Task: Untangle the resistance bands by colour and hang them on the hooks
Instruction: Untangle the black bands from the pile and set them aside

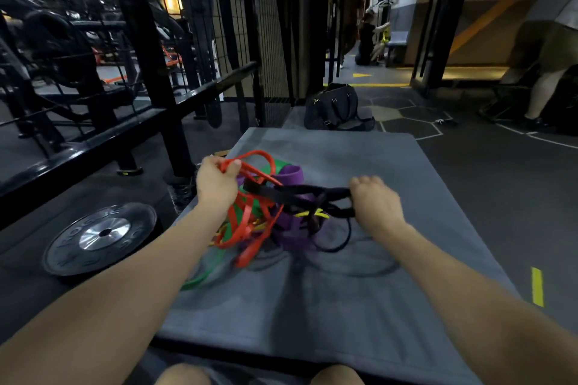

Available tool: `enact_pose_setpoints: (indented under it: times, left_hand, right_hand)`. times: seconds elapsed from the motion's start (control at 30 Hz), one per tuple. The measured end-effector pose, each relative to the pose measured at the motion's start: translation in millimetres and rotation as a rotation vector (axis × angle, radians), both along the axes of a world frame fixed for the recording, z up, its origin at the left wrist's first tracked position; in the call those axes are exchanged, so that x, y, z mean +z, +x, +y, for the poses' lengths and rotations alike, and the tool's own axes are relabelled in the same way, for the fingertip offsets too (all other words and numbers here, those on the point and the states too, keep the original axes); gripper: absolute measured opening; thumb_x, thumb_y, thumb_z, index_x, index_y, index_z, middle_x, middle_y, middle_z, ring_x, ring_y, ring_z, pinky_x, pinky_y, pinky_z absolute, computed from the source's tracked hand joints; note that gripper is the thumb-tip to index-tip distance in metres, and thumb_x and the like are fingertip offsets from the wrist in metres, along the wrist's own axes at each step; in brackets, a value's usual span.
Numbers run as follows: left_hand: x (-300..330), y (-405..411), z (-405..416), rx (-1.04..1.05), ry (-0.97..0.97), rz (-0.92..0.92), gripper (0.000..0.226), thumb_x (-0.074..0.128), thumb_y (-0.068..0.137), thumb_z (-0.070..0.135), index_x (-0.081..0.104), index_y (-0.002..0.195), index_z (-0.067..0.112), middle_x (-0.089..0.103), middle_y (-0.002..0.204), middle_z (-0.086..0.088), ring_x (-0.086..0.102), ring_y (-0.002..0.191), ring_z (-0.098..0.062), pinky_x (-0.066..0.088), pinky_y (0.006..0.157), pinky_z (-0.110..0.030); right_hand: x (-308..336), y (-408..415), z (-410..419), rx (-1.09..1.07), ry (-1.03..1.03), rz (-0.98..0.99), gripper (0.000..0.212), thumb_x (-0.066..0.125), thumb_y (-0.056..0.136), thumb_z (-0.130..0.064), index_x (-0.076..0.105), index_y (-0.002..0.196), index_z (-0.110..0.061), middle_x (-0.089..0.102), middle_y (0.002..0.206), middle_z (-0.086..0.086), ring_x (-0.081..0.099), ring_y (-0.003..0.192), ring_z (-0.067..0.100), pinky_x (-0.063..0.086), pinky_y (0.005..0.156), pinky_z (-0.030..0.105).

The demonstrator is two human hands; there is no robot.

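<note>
Tangled bands (both hands gripping)

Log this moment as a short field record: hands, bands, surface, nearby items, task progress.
left hand: grips the red band, lifted at the pile's left
right hand: holds the black band, pulled taut to the right
pile: red, black, purple band, green band and yellow band, tangled together
surface: grey mat on the gym floor
nearby: weight plate left of the mat; dark bag beyond it
hooks: none identifiable
progress: no band separated or hung yet
</note>
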State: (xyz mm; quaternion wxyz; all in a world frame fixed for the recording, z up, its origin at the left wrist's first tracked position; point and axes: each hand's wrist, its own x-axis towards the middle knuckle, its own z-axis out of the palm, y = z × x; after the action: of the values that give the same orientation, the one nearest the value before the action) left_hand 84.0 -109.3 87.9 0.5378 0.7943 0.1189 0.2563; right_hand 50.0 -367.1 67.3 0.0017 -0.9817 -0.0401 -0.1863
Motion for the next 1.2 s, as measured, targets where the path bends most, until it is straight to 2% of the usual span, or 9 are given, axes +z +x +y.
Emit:
enact_pose_setpoints:
  times: [0.23,0.47,0.6,0.7,0.77,0.87,0.93,1.07,1.2]
  left_hand:
    - [14,5,25,0.126,0.008,0.057,0.030,0.054,0.091,0.032,0.057,0.104,0.006,0.064,0.100,-0.016,0.061,0.094,-0.033,0.046,0.078,-0.037]
    - [-36,-8,22,0.064,0.028,0.231,0.027,0.060,0.086,0.029,0.062,0.094,0.003,0.067,0.091,-0.020,0.064,0.089,-0.035,0.048,0.073,-0.039]
    - [-46,-11,15,-0.021,0.020,0.239,0.021,0.059,0.088,0.025,0.056,0.091,0.005,0.065,0.085,-0.020,0.065,0.083,-0.030,0.047,0.071,-0.036]
    - [-49,-14,6,-0.107,-0.005,0.213,0.014,0.056,0.091,0.020,0.047,0.094,0.010,0.060,0.079,-0.010,0.060,0.069,-0.022,0.046,0.065,-0.034]
    - [-51,-15,1,-0.150,-0.049,0.192,0.013,0.055,0.092,0.018,0.046,0.097,0.010,0.060,0.085,-0.011,0.058,0.064,-0.019,0.044,0.061,-0.031]
    - [-53,-16,1,-0.179,-0.096,0.214,0.012,0.053,0.093,0.021,0.047,0.100,0.013,0.060,0.086,-0.008,0.060,0.072,-0.020,0.048,0.075,-0.034]
    - [-55,-15,5,-0.188,-0.190,0.217,0.013,0.055,0.092,0.023,0.053,0.094,0.010,0.061,0.075,-0.005,0.058,0.068,-0.019,0.047,0.074,-0.035]
    - [-54,-18,13,-0.205,-0.286,0.214,0.015,0.058,0.091,0.024,0.061,0.082,0.011,0.057,0.064,-0.003,0.052,0.062,-0.015,0.043,0.067,-0.033]
    - [-44,-17,25,-0.159,-0.337,0.166,0.016,0.058,0.091,0.023,0.060,0.075,0.018,0.057,0.066,-0.003,0.049,0.061,-0.015,0.043,0.068,-0.034]
  right_hand:
    - [40,19,-30,-0.136,0.142,-0.096,0.021,0.037,0.089,0.010,0.054,0.094,-0.001,0.054,0.106,0.020,0.043,0.109,0.036,0.037,0.067,0.035]
    - [-18,-9,-53,-0.284,0.169,0.159,0.021,0.038,0.090,0.008,0.055,0.099,-0.002,0.055,0.112,0.016,0.047,0.110,0.033,0.042,0.075,0.034]
    - [-22,-7,-56,-0.239,0.141,0.426,0.005,0.046,0.089,-0.002,0.049,0.089,-0.006,0.050,0.111,0.012,0.046,0.109,0.030,0.045,0.087,0.034]
    - [-17,2,-41,-0.084,0.107,0.567,0.055,0.061,0.083,-0.023,0.039,0.131,-0.007,0.038,0.133,0.013,0.033,0.128,0.035,0.036,0.106,0.040]
    - [-9,1,-18,0.062,0.137,0.525,0.072,0.068,0.077,-0.028,0.035,0.139,-0.012,0.036,0.135,0.013,0.031,0.129,0.035,0.033,0.109,0.039]
    - [-4,-4,21,0.341,0.247,0.384,0.044,0.070,0.075,-0.023,0.059,0.115,-0.006,0.057,0.119,0.015,0.051,0.115,0.032,0.042,0.095,0.035]
    - [-14,-10,41,0.362,0.233,0.397,0.035,0.071,0.075,-0.028,0.060,0.101,-0.008,0.062,0.108,0.012,0.056,0.106,0.027,0.043,0.086,0.032]
    - [-52,-20,67,0.301,0.032,0.492,0.044,0.067,0.078,-0.039,0.057,0.109,-0.010,0.054,0.119,0.010,0.045,0.115,0.030,0.043,0.090,0.037]
    - [-46,-13,56,0.246,0.027,0.318,0.023,0.053,0.088,-0.029,0.059,0.103,-0.012,0.058,0.116,0.009,0.051,0.113,0.029,0.047,0.084,0.038]
